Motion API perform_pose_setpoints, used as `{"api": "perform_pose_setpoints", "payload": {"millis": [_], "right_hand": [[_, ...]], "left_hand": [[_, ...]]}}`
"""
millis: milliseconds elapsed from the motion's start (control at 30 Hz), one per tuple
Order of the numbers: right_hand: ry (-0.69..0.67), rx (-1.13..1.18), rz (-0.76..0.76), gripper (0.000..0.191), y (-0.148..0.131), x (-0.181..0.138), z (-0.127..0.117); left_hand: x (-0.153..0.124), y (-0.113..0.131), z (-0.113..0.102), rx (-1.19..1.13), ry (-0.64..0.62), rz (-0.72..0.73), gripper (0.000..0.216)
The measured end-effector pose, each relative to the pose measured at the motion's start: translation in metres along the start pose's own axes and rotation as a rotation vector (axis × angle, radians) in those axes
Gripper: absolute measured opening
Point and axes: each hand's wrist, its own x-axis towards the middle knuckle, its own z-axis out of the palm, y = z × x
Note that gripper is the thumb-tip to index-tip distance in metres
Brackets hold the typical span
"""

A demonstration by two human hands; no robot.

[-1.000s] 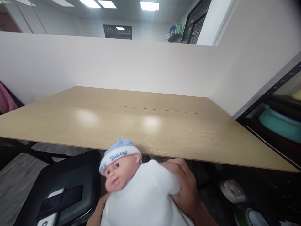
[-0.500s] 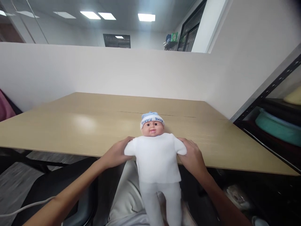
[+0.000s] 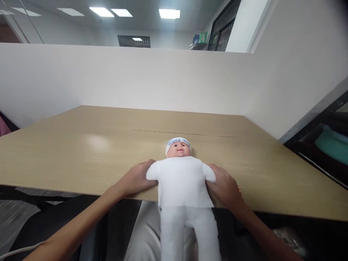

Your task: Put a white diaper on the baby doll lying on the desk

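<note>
Fingers of left hand point(image 3: 138, 178) curl round the doll's point(image 3: 182, 181) sleeve end on its side, thumb on top; fingers of right hand point(image 3: 224, 186) grip the opposite sleeve end the same way. Count: 1 doll, 2 hands, 1 table point(image 3: 81, 152). Both forearms reach fwd from below the near edge, palms down, hands resting on the tabletop. Doll lies face up btwn the hands, head w/ blue-white cap point(image 3: 178, 141) pointing away, torso on the table, legs hanging over the near edge.
</note>
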Motion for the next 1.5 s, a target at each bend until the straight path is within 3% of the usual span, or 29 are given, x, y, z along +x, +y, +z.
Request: {"api": "perform_pose_setpoints", "payload": {"millis": [200,467,667,833,1067,1200,1367,1500], "right_hand": [[0.014,-0.054,0.0,0.013,0.002,0.032,0.017],[0.04,-0.163,-0.018,0.011,0.02,0.098,0.05],[0.067,-0.165,-0.012,0.016,0.031,0.153,0.07],[0.099,-0.146,-0.01,0.024,0.037,0.195,0.084],[0.114,-0.152,-0.04,0.015,0.043,0.242,0.097],[0.09,-0.134,-0.119,0.017,0.053,0.249,0.095],[0.051,0.052,-0.264,0.041,0.085,0.226,0.084],[-0.009,0.131,-0.239,0.048,0.095,0.214,0.073]], "left_hand": [[0.045,-0.025,-0.006,0.066,-0.025,0.002,0.041],[0.116,-0.056,-0.022,0.047,-0.051,-0.019,0.042],[0.168,-0.079,-0.032,0.047,-0.014,-0.001,0.054],[0.209,-0.098,-0.036,0.102,0.029,0.048,0.05],[0.258,-0.122,-0.036,0.188,0.095,0.06,0.052],[0.256,-0.126,-0.032,0.281,0.175,0.085,0.056],[0.209,-0.14,-0.029,0.289,0.35,0.131,0.062],[0.187,-0.157,-0.032,0.189,0.393,0.139,0.052]]}}
